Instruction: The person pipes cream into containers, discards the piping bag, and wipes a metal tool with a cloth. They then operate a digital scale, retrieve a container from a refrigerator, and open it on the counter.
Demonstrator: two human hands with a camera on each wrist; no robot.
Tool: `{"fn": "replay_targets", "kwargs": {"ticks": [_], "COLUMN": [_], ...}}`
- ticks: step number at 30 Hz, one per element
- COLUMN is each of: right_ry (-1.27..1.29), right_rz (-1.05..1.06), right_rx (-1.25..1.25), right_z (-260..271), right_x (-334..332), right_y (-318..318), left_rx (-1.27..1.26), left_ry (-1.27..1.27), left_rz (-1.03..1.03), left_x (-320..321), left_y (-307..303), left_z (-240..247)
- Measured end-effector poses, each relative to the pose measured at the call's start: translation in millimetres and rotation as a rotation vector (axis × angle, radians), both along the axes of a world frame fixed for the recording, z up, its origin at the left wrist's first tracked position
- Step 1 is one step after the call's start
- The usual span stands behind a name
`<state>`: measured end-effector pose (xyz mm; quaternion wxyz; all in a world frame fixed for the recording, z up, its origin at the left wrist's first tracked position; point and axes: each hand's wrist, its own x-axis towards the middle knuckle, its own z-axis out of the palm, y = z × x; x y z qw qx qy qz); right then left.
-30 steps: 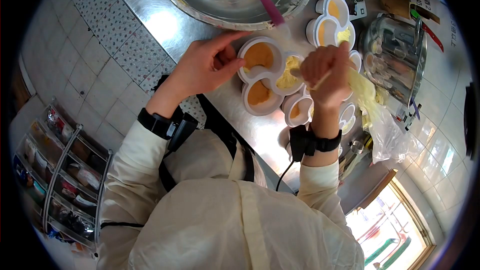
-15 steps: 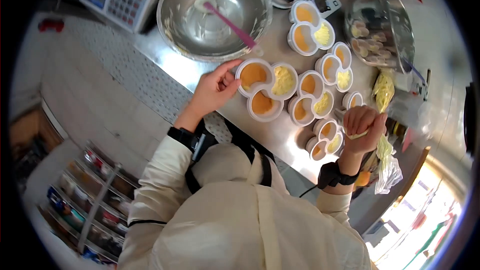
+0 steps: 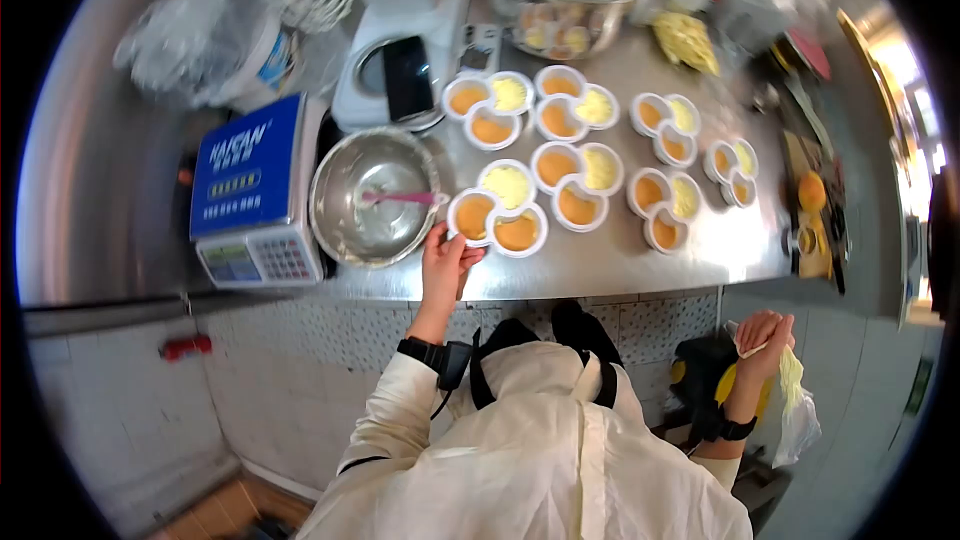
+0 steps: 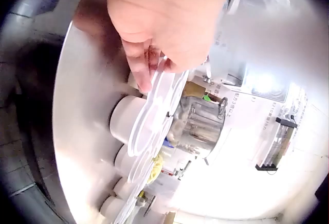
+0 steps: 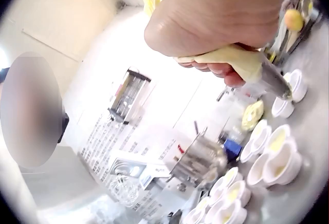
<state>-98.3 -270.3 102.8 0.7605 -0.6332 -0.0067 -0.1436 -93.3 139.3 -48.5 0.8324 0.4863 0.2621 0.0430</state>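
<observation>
My left hand (image 3: pixel 447 265) is at the counter's front edge and pinches the rim of the nearest white three-part cup (image 3: pixel 494 237). Two compartments of that cup hold an orange-brown filling, the third a pale yellow one. In the left wrist view, finger and thumb (image 4: pixel 175 63) meet the rim, partly hiding it. Off to the right, away from the counter, my right hand (image 3: pixel 764 340) grips a piping bag (image 3: pixel 792 390), whose clear tail hangs down. Its metal nozzle (image 5: pixel 276 84) sticks out beyond the fist in the right wrist view.
Several more filled three-part cups (image 3: pixel 578 185) stand across the steel counter. A steel bowl (image 3: pixel 350 225) with a pink-handled spatula (image 3: pixel 400 197) is left of my left hand, beside a blue-topped scale (image 3: pixel 250 168). Behind are a phone (image 3: pixel 409 78), a pot (image 3: pixel 570 25) and a yellow bag (image 3: pixel 686 43).
My right hand has gone from above the cups to beyond the counter's front right, still holding the piping bag. The head view has turned and widened; my left hand stays at the same cup.
</observation>
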Motion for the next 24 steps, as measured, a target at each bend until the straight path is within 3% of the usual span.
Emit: {"fn": "replay_targets", "kwargs": {"ticks": [3, 5, 9, 10, 13, 14, 15, 16, 17, 19, 20, 21, 22, 23, 24], "right_ry": [-0.005, 0.128, 0.252, 0.288, 0.402, 0.387, 0.570, 0.585, 0.530, 0.319, 0.603, 0.490, 0.451, -0.061, 0.253], "right_rz": [-0.209, -0.284, -0.237, -0.261, -0.201, -0.060, 0.025, 0.070, 0.115, 0.154, 0.245, 0.247, 0.317, 0.097, 0.197], "right_rx": [-0.025, -0.065, -0.050, -0.097, -0.246, -0.109, -0.251, -0.371, -0.544, -0.928, -0.699, -0.628, -0.596, -0.541, -0.492], "right_z": [-0.3, -1.8, -6.9, -10.1, -21.0, -43.4, -41.7, -40.7, -41.7, -47.4, -19.2, -19.7, -14.5, -40.2, -17.8], "right_x": [-52.9, -85.2, -133.0, -140.7, -159.3, -166.3, -164.7, -164.9, -163.1, -158.1, -153.7, -158.4, -165.8, -168.0, -176.7], "right_y": [-30.1, -51.8, -85.1, -90.3, -110.1, -131.5, -141.2, -142.5, -137.2, -135.9, -133.3, -139.0, -150.0, -157.1, -164.7], "left_rx": [0.011, -0.009, 0.141, 0.236, 0.430, 0.507, 0.549, 0.576, 0.544, 0.511, 0.534, 0.565, 0.386, 0.431, 0.339], "left_ry": [0.030, 0.114, 0.170, 0.085, -0.211, -0.303, -0.426, -0.557, -0.586, -0.877, -0.909, -0.942, -0.724, -0.840, -0.781], "left_rz": [-0.002, -0.085, -0.319, -0.411, -0.760, -0.873, -0.976, -1.091, -1.161, -1.368, -1.474, -1.570, -1.687, -1.693, -1.663], "left_x": [-7.0, -25.2, -42.8, -42.5, -29.7, -27.0, -22.9, -19.7, -19.2, -28.7, -37.3, -48.6, -68.1, -79.8, -93.0], "left_y": [-1.7, 10.4, -4.1, -23.2, -92.4, -125.2, -157.8, -193.3, -232.1, -315.2, -353.0, -386.0, -417.0, -445.2, -467.3], "left_z": [7.6, 3.1, 37.0, 51.7, 96.0, 116.4, 129.2, 139.3, 150.1, 167.8, 169.8, 173.5, 187.8, 181.2, 178.8]}}
